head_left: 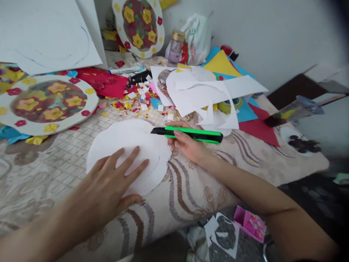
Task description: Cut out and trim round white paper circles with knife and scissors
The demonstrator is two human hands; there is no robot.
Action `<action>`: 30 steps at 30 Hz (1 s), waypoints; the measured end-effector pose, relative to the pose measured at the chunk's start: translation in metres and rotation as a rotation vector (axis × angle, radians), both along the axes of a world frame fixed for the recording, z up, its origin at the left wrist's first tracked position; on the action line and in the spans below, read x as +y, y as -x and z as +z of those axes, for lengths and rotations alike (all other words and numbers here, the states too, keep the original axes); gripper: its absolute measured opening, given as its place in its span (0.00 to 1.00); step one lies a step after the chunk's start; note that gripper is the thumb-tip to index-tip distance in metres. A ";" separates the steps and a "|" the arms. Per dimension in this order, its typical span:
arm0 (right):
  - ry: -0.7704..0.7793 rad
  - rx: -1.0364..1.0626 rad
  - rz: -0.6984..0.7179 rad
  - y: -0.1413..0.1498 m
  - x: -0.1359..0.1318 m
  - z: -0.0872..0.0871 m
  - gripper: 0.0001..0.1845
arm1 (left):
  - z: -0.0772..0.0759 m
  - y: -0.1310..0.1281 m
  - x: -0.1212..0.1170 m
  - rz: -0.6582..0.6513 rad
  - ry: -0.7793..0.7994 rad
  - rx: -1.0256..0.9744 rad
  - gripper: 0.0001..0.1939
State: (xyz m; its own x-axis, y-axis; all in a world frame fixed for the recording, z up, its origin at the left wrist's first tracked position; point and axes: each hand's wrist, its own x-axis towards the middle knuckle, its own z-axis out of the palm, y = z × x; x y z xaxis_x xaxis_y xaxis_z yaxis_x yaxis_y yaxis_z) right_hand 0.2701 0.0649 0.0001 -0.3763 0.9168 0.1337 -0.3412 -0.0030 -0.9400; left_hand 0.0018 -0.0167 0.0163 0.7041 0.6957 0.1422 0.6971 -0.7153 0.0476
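Observation:
Under my left hand (114, 178) lies a white sheet cut in a scalloped, cloud-like outline (109, 142); the fingers are spread flat across it. A faint blue curve is drawn near the sheet's right side. My right hand (188, 143) grips a green and black utility knife (201, 134) at the sheet's right edge. The knife's black tip points left over the sheet's upper right; whether it touches the paper I cannot tell. Some fingers of my right hand are hidden behind the handle.
A flower-decorated oval frame (91, 105) lies at left; a similar one (160, 34) stands behind. Paper scraps (133, 96), white offcuts (191, 98) and a gold-lidded jar (176, 47) crowd the back. At right, a tilted cup (294, 111) is near the table's edge. A pink box (253, 223) sits below.

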 end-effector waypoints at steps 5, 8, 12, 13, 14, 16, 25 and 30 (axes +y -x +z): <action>-0.037 -0.043 -0.012 -0.001 -0.002 -0.001 0.21 | 0.014 0.012 0.039 -0.302 0.145 -0.003 0.31; -0.123 -0.207 -0.129 -0.006 -0.011 0.003 0.18 | 0.010 0.009 0.050 -0.327 0.182 0.020 0.34; -0.289 -0.476 -0.217 -0.016 -0.027 0.018 0.17 | 0.001 0.004 0.036 -0.227 0.108 0.019 0.34; -0.332 -0.534 -0.214 -0.018 -0.031 0.021 0.15 | 0.000 0.003 0.031 -0.207 0.087 0.028 0.34; -0.380 -0.578 -0.208 -0.020 -0.035 0.024 0.13 | -0.001 0.001 0.026 -0.186 0.062 0.039 0.34; -0.477 -0.640 -0.204 -0.021 -0.041 0.026 0.11 | -0.003 -0.003 0.017 -0.130 0.008 0.058 0.34; -0.821 -0.761 -0.187 -0.019 -0.048 0.008 0.14 | -0.010 -0.011 0.006 -0.001 -0.066 -0.001 0.35; -0.844 -0.789 -0.180 -0.018 -0.044 0.010 0.16 | -0.013 -0.012 0.010 -0.040 -0.085 -0.018 0.33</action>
